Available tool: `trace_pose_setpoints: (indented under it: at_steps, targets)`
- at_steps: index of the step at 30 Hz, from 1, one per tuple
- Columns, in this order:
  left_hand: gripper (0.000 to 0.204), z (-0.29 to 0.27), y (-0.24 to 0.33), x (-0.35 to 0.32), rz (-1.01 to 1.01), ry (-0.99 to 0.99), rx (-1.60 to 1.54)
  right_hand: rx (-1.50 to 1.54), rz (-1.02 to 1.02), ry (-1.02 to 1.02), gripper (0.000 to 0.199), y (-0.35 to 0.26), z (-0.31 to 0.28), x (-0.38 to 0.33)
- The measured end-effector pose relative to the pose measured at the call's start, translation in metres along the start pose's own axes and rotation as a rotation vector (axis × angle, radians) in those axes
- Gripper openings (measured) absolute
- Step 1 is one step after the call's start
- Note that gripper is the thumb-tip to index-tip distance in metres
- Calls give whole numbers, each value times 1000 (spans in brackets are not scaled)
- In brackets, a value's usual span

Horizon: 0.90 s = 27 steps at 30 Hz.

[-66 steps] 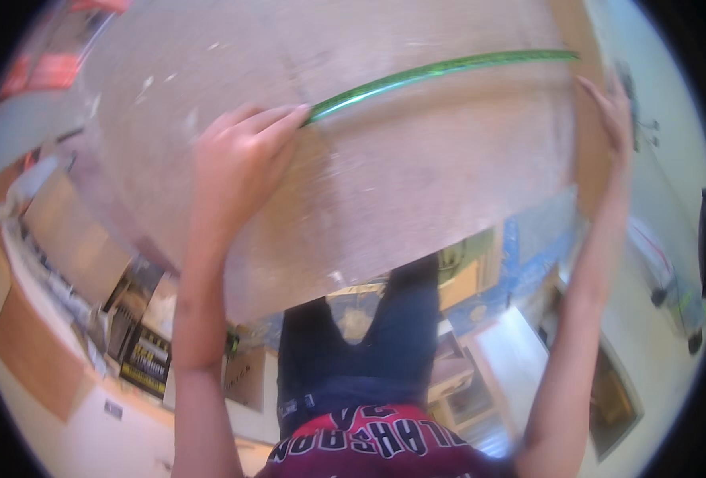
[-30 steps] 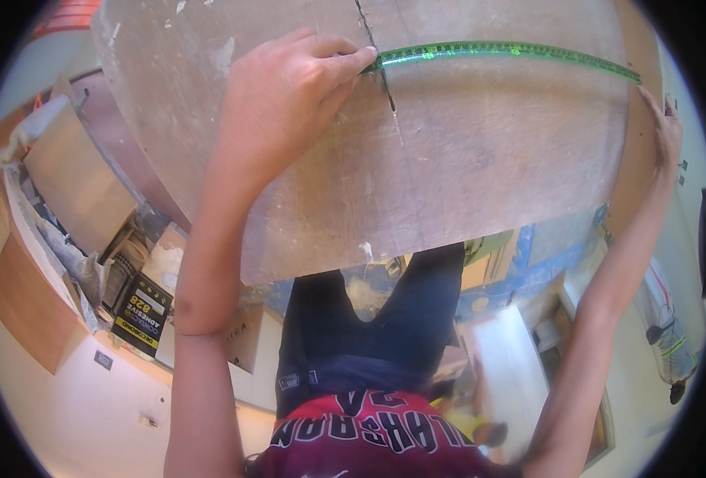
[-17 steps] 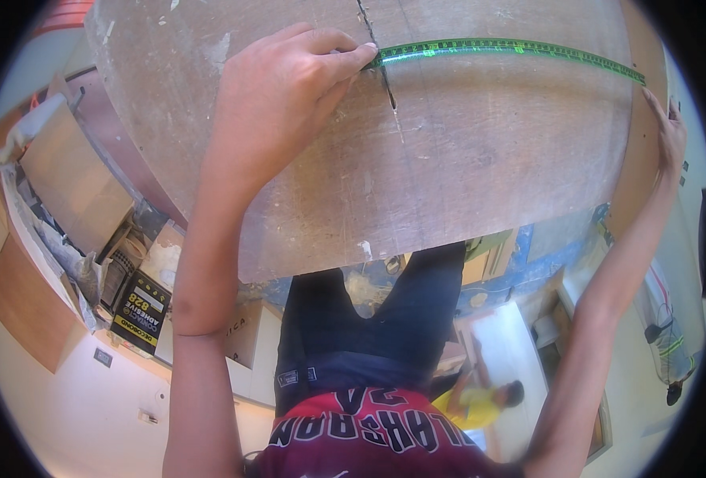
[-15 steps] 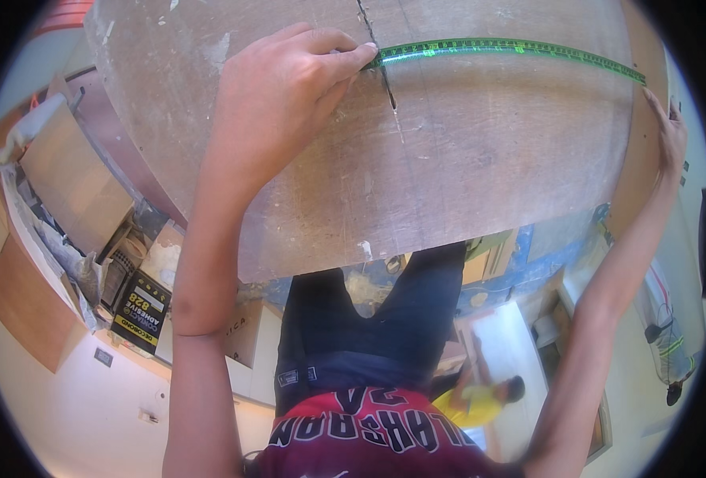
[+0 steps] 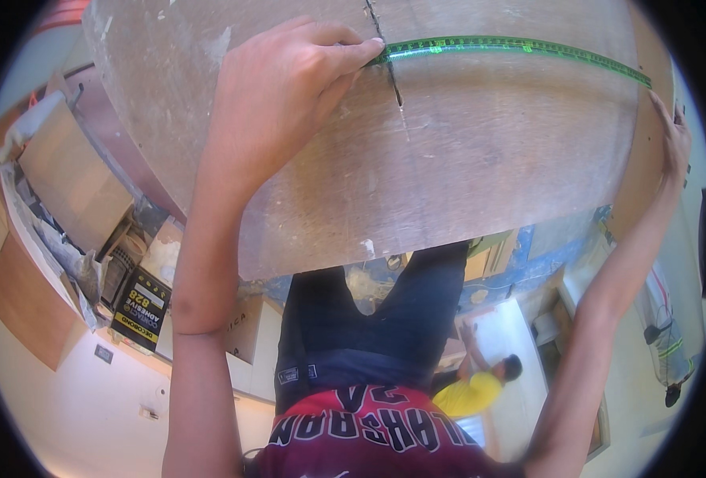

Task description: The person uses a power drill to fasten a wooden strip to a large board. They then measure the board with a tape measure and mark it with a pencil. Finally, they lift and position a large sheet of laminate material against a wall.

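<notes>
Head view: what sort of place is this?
Likely a woodworking shop or a room being fitted out: a green measuring tape spans a scuffed wooden board, and loose panels stand near a black-and-yellow container.

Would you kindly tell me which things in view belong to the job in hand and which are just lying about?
In use:
green measuring tape, pinched by the left hand, its far end at the right hand
large wooden board beneath it

Apparently just lying about:
black-and-yellow container
tan panel on the left
</notes>
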State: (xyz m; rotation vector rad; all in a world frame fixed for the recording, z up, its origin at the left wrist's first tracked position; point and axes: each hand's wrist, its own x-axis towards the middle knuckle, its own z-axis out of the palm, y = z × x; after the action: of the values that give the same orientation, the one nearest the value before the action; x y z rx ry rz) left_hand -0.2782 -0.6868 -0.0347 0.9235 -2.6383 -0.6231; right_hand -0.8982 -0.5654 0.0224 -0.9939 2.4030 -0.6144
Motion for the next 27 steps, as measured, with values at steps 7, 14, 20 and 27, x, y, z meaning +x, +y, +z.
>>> trace_pose_setpoints:
  at_steps: [7, 14, 20, 27]
  targets:
    - [31, -1, 0, 0, -2, -16, 3, -60, 5, 31, 49, -1, 2, 1]
    - [32, -7, 2, 4, -6, -54, -15, -77, 20, 23, 53, -2, 0, 1]
    - [24, -18, 4, 13, -71, -110, -214, -17, 49, -1, 56, 0, 0, 1]
    - [23, -15, 2, 12, -96, -132, -195, -69, -4, 15, 57, 7, -2, 7]
